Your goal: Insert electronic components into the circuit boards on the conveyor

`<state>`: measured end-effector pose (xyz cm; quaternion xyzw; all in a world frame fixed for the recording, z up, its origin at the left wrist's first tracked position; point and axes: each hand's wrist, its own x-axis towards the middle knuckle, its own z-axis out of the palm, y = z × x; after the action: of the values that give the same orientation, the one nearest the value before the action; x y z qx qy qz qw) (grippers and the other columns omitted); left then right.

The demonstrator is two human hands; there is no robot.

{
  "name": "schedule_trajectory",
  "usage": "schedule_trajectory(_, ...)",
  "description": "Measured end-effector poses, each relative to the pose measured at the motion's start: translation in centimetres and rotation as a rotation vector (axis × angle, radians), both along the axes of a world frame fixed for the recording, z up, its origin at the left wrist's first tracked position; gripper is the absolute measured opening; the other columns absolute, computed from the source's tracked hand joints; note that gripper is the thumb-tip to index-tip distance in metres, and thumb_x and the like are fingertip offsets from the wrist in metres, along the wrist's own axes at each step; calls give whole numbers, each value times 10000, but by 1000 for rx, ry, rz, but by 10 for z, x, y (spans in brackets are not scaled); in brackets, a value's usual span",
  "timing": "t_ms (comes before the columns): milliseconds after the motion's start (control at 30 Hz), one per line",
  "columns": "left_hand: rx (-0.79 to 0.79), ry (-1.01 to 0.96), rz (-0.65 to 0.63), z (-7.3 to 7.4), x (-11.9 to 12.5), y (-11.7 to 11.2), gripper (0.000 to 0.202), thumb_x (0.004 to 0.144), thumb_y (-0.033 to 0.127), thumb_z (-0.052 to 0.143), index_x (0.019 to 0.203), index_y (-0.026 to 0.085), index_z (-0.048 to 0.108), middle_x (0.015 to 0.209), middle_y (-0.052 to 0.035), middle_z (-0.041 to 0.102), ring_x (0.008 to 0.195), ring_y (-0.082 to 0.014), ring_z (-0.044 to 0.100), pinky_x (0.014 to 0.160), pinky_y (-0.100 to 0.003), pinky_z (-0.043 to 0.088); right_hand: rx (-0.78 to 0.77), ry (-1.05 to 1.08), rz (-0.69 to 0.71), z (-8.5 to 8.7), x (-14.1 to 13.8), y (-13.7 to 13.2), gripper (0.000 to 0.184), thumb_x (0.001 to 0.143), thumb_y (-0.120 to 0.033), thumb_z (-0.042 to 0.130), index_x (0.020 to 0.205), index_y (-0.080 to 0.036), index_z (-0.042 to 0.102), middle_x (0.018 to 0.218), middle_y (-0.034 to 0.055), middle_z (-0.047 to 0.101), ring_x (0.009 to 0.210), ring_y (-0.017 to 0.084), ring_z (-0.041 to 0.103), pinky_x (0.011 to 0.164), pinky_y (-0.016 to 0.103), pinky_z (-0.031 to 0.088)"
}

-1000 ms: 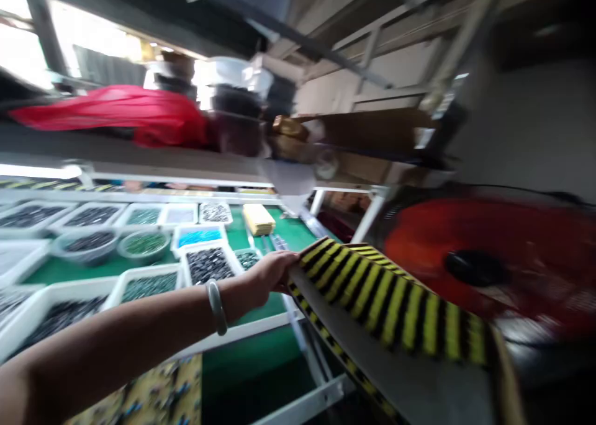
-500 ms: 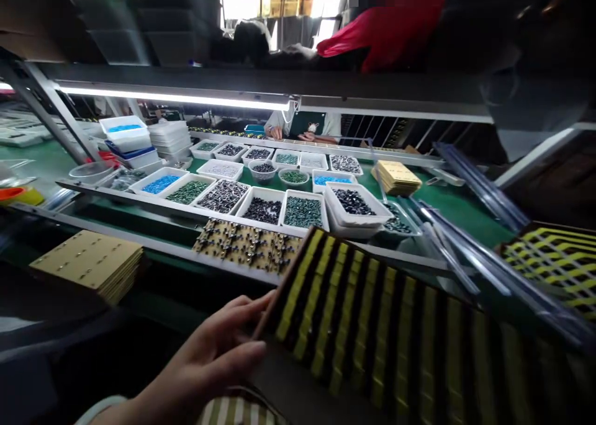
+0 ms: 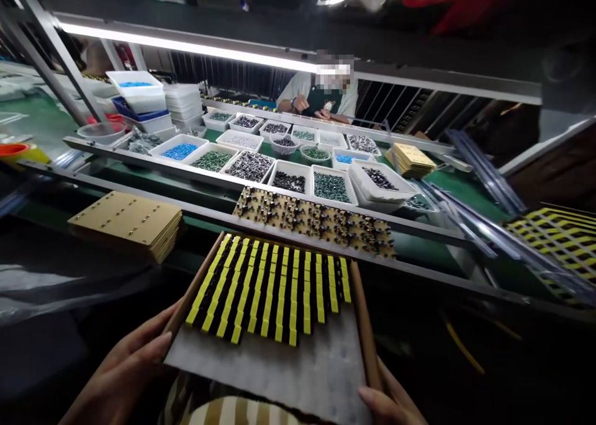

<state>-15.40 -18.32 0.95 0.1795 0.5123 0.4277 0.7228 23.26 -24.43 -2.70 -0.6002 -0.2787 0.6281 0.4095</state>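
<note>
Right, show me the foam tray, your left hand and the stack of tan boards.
foam tray [image 3: 274, 369], head view, bare white foam
left hand [image 3: 123, 378], head view, back of the hand
stack of tan boards [image 3: 125, 221], head view, top board

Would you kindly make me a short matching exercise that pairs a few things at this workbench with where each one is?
Things:
1. Left hand
2. Right hand
3. Stack of tan boards
4. Blue granules

Places:
A. On the right edge of the wooden-edged foam tray
B. In a white bin
C. On the tray's left edge
D. Beyond the tray, to its left

Pairs: 1-C, 2-A, 3-D, 4-B
</note>
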Motion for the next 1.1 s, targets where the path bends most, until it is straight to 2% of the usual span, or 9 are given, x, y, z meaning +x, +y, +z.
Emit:
schedule_trajectory(200,121,42,10,-39,-13,15,710,798,414,818,1453,271,585,1427,-84,634,1264,-389,624,895,-341,624,-22,-178,162,6,0,38,612,752,-550,771,1271,-236,688,1284,132,714,1195,364,665,1015,479,537)
schedule_trajectory(333,175,107,-90,-54,-17,26,681,851,460,762,1471,267,558,1479,-102,586,1324,-384,570,957,-355,590,30,-735,401,38,17,46,327,704,-576,820,774,-266,743,806,71,774,801,317,736,740,354,596)
schedule_trajectory(400,246,268,-133,-54,-19,31,605,930,531,639,1461,250,562,1467,-119,586,1300,-380,585,975,-404,577,184,-1062,420,55,12,49,326,779,-566,777,655,-283,676,609,26,690,542,234,656,531,291,514)
schedule_trajectory(467,467,631,-118,-47,-20,34,528,964,532,593,1408,247,598,1437,-112,593,1301,-362,573,1060,-457,516,508,-1194,474,65,-7,57,221,908,-463,696,775,-286,704,659,8,701,527,180,642,519,256,489)
schedule_trajectory(533,820,1043,-110,-34,-16,38,399,954,421,664,1326,276,650,1352,-78,629,1295,-321,558,1138,-474,431,895,-1162,639,66,-38,70,119,968,-325,652,1036,-262,728,830,27,748,671,163,695,633,236,533)
schedule_trajectory(633,1239,1400,-233,-15,-5,41,255,952,236,704,1197,302,723,1147,-39,694,1205,-271,575,1141,-456,388,1297,-1179,793,57,-92,95,258,1021,-208,566,1248,-155,677,898,56,737,714,163,677,605,275,513)
schedule_trajectory(800,1317,1511,-385,-14,4,40,252,1016,346,621,1235,284,729,1117,-47,712,1127,-253,571,1127,-419,335,1362,-1279,907,40,-144,117,292,1040,-225,500,1169,-40,685,843,82,688,696,215,634,492,355,461)
schedule_trajectory(933,1402,1483,-428,-27,6,39,354,1098,337,420,1331,261,676,1172,-46,719,1172,-216,574,1190,-380,245,1423,-1291,901,30,-146,113,283,1010,-90,436,1156,-26,670,844,92,688,695,214,631,504,353,466)
schedule_trajectory(1100,1527,1351,-407,-31,9,41,322,1101,252,418,1260,199,694,1143,-25,751,1159,-197,599,1208,-369,220,1285,-1005,826,42,-134,125,143,1012,-203,567,1063,-134,681,855,47,702,716,165,654,593,285,534)
